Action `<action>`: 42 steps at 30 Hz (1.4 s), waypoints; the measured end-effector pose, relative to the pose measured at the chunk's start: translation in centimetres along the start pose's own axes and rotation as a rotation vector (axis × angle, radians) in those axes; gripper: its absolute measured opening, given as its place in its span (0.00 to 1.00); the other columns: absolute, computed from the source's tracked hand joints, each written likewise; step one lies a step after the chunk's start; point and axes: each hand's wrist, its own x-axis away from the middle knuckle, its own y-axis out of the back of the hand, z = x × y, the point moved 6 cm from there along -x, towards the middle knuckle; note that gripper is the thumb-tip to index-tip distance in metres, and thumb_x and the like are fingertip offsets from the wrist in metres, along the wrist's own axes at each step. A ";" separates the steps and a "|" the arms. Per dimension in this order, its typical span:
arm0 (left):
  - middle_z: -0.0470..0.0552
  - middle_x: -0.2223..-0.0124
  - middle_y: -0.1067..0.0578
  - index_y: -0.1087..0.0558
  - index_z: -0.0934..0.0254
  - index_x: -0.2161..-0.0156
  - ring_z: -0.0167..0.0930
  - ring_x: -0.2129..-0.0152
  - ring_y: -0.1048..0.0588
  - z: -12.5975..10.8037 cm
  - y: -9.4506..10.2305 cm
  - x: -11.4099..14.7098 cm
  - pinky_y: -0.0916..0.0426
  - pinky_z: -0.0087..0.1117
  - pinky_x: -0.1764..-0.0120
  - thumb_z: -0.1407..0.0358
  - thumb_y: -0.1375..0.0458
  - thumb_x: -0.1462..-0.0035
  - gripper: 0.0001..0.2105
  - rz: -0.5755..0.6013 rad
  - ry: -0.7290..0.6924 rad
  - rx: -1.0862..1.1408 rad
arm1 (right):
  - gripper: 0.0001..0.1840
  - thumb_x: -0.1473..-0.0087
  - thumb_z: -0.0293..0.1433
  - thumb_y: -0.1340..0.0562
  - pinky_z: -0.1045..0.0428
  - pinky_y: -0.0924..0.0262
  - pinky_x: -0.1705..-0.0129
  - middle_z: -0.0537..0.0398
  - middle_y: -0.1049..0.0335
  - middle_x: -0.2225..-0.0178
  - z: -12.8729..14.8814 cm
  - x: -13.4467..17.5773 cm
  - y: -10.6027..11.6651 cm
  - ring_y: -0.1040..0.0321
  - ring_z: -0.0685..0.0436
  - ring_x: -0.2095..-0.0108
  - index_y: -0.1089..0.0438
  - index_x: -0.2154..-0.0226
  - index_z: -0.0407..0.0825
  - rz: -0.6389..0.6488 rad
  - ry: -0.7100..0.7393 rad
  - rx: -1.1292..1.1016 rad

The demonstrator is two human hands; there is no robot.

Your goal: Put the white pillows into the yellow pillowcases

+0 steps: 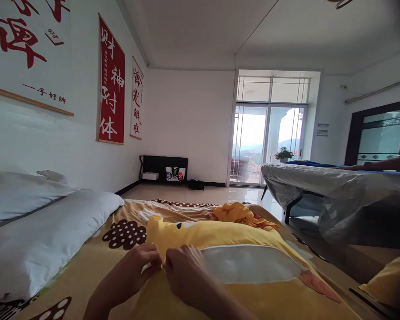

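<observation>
A large yellow cushion [220, 232] with a pale oval belly patch, a dark eye and an orange foot-shaped patch lies on a bed with a patterned brown sheet [86, 262]. My left hand [133, 269] is closed in a pinch at the cushion's near left part. Right beside it, my right hand [186, 271] is also closed, its fingers curled on the yellow fabric. The fingertips of both hands almost meet, and whatever small part lies between them is hidden. Behind the cushion sits a crumpled orange-yellow cloth [235, 213].
White pillows [73, 218] lie at left. At right stands a plastic-covered table [323, 171], a person's arm [386, 165] resting on it, with a chair [303, 209] beneath. A yellow item [391, 278] is at the lower right. A black bench [165, 166] stands by the wall.
</observation>
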 end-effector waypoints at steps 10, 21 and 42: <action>0.47 0.63 0.30 0.32 0.63 0.63 0.29 0.66 0.33 1.5 0.6 0.2 0.37 0.29 0.61 0.63 0.47 0.41 0.06 0.027 -0.001 0.127 | 0.11 0.52 0.27 0.42 0.53 0.55 0.73 0.48 0.23 0.70 -0.4 -1.7 -0.8 0.34 0.47 0.71 0.23 0.72 0.47 0.057 0.026 -0.131; 0.45 0.67 0.31 0.34 0.64 0.68 0.29 0.68 0.34 2.9 -0.8 -0.6 0.40 0.29 0.63 0.60 0.47 0.41 0.09 0.099 0.080 0.099 | 0.07 0.57 0.25 0.40 0.57 0.55 0.76 0.59 0.32 0.80 -0.9 -3.7 -2.3 0.46 0.54 0.77 0.26 0.78 0.44 0.054 -0.024 -0.367; 0.42 0.73 0.38 0.33 0.64 0.70 0.27 0.72 0.41 7.5 -2.4 -1.3 0.43 0.27 0.67 0.55 0.42 0.51 0.13 0.188 0.082 0.339 | 0.12 0.56 0.28 0.40 0.54 0.51 0.74 0.45 0.22 0.67 -0.6 -3.8 -3.3 0.28 0.43 0.69 0.21 0.69 0.47 0.156 0.000 -0.106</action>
